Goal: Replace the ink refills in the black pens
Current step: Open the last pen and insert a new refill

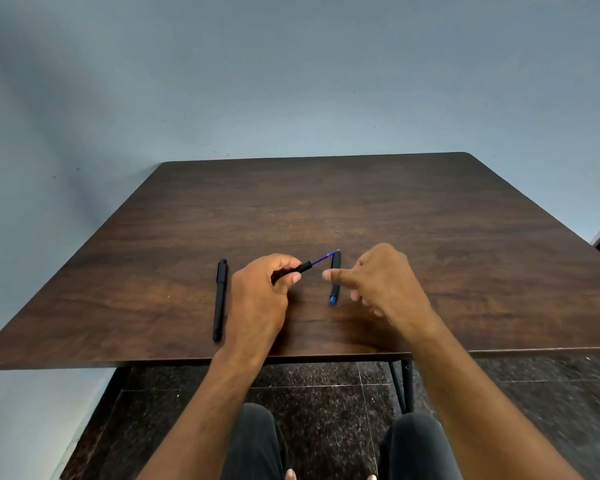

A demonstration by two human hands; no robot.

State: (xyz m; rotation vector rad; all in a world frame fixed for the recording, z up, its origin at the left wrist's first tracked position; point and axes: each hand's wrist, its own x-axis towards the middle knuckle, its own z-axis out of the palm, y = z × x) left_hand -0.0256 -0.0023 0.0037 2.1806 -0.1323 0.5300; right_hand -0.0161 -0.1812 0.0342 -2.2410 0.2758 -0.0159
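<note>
Two hands, three pen parts on the dark wood surface (395, 209). Left hand (260, 299) grips a black pen section (300, 268) with a blue refill (323, 259) sticking out toward the right. Right hand (381, 282), loosely open, holds nothing, just beside a black barrel (335, 277) lying behind its fingertips. One whole black pen (219, 299) lies left of the left hand.

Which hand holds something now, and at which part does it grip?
The left hand holds a black pen part by its black end; a blue refill sticks out. The right hand holds nothing.
</note>
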